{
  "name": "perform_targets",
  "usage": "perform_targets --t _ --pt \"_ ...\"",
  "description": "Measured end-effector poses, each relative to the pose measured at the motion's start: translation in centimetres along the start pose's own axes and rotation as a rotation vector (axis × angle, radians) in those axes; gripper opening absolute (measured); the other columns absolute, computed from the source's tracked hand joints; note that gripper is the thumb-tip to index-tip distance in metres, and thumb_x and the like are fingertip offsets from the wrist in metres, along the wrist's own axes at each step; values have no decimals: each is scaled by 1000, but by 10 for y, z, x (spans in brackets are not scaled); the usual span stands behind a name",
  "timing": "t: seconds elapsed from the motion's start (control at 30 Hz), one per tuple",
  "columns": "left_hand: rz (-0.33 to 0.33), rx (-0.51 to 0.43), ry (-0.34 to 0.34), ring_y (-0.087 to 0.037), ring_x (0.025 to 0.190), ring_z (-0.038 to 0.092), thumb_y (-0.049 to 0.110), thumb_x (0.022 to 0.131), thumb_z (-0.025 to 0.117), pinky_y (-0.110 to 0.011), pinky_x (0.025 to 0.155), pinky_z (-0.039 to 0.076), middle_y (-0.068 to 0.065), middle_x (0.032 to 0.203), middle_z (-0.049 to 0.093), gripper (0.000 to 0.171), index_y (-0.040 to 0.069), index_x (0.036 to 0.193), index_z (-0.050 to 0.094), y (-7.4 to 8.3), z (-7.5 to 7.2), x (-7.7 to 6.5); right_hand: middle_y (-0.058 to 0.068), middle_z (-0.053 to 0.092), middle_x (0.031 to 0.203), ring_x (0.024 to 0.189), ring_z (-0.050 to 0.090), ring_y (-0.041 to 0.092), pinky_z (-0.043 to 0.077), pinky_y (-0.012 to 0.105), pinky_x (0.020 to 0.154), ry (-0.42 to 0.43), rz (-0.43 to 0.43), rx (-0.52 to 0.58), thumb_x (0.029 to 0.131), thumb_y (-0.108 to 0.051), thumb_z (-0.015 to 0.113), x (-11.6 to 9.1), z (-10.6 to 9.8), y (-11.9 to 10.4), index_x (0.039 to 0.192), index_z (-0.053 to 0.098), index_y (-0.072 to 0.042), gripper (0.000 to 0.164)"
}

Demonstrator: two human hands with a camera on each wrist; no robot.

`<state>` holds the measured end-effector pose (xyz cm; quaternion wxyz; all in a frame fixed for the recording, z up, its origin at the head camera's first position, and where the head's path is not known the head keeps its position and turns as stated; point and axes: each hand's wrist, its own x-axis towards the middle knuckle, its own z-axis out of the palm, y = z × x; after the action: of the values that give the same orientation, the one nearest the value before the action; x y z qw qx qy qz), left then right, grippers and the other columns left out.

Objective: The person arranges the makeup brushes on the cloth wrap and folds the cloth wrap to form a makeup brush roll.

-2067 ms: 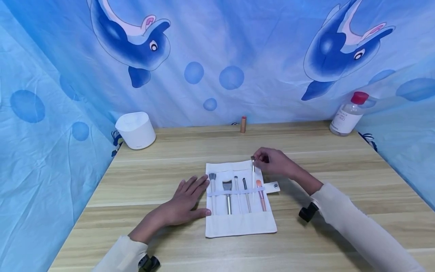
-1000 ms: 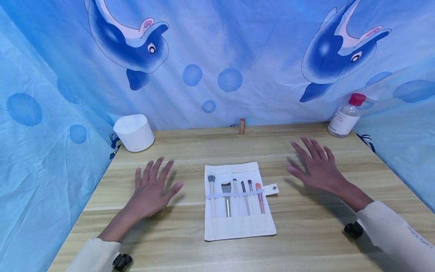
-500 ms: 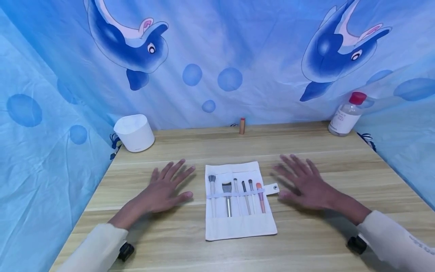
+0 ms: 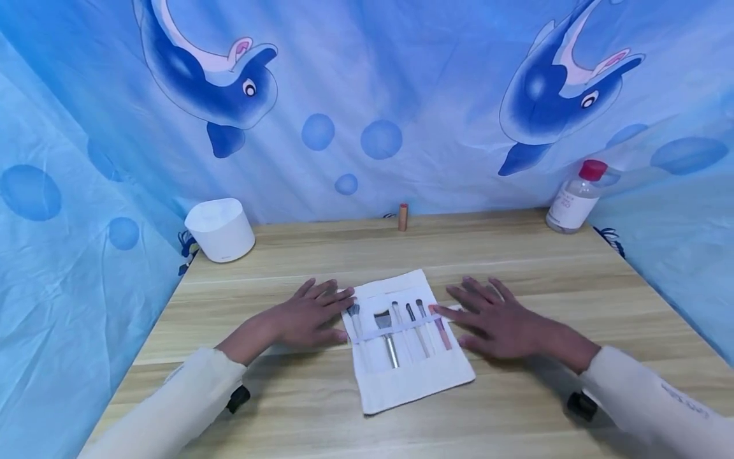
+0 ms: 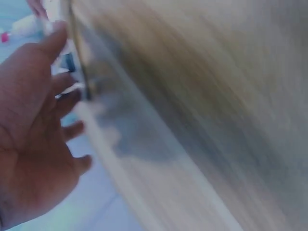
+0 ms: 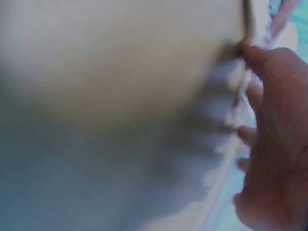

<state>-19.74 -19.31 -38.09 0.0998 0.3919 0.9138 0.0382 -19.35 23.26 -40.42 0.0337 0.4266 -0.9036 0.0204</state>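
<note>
A white cloth makeup brush roll [image 4: 413,386] lies unfolded and turned at an angle on the wooden table. Several makeup brushes sit upright in it under an elastic band, among them a broad flat-topped brush [image 4: 385,322] and a pink-handled one [image 4: 443,335]. My left hand [image 4: 306,317] is spread at the roll's left edge, fingertips over its upper left side. My right hand [image 4: 501,323] is spread at the right edge, its fingers covering the snap tab and reaching the pink brush's tip. Both wrist views are blurred and show the fingers extended.
A white rounded container [image 4: 220,231] stands at the back left of the table [image 4: 275,414]. A small brown tube with a red top [image 4: 403,218] is at the back middle. A clear bottle with a red cap [image 4: 575,197] stands back right. A blue dolphin-print curtain [image 4: 436,76] hangs behind.
My right hand let go of a thin brush, now under the band with the others. Both hands moved apart, then back in to the roll's sides. The roll has turned counterclockwise.
</note>
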Motion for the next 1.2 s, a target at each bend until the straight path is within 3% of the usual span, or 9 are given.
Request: perform_targets --t 0.13,0.3,0.47,0.6,0.67,0.73,0.9,1.07,1.2 --pt "35 -6 -21 -43 143 32 43 103 53 -60 115 22 -15 159 36 62 5 152 43 31 -11 -12 15 32 160 148 17 47 9 73 110 -90 60 -63 103 -29 54 24 -19 21 153 43 -38 51" --pt "214 12 39 -24 128 52 43 104 52 -42 110 39 -8 140 59 47 9 135 63 82 -10 -19 15 37 158 146 23 47 11 73 110 -142 38 -138 103 -20 56 55 -32 33 151 49 -32 50" --pt "326 49 156 -8 101 55 37 98 66 -24 91 48 5 114 63 29 14 116 70 106 2 -12 15 43 154 142 35 42 20 70 110 -36 -10 -157 101 -21 61 62 -26 28 148 53 -23 48" --pt "291 25 193 -5 85 44 32 93 73 -20 77 43 10 96 48 20 16 103 66 108 15 -3 14 60 135 126 54 35 42 59 99 148 -21 -92 97 -20 66 45 -26 12 130 67 -11 34" --pt "275 34 206 -6 83 43 32 92 75 -21 74 41 10 93 43 21 17 99 63 107 22 2 7 66 116 107 61 25 50 49 89 159 -4 -4 97 -23 67 31 -32 -1 117 71 -11 23" --pt "272 64 226 -7 82 42 32 91 75 -22 72 40 9 91 41 23 16 95 60 106 24 6 -2 63 102 93 58 14 51 39 79 74 23 103 98 -32 67 14 -42 -16 107 69 -17 18" --pt "239 76 254 -7 80 46 23 96 68 -22 69 44 9 87 46 13 17 91 58 109 19 11 -15 49 93 79 46 2 46 27 67 -244 66 249 91 -58 66 -30 -50 -44 104 57 -28 34" --pt "92 -193 247 -3 73 50 16 100 62 -20 67 45 14 82 53 11 19 90 60 104 17 16 -18 47 85 72 44 0 43 21 62 -137 18 276 95 -23 70 -50 -37 -52 97 56 -26 14" --pt "2 -359 267 -3 68 52 10 99 63 -20 65 47 13 76 55 13 17 88 61 101 19 25 -20 47 79 68 45 -1 43 21 60 -56 63 294 92 -3 67 -54 -29 -53 96 56 -25 25"
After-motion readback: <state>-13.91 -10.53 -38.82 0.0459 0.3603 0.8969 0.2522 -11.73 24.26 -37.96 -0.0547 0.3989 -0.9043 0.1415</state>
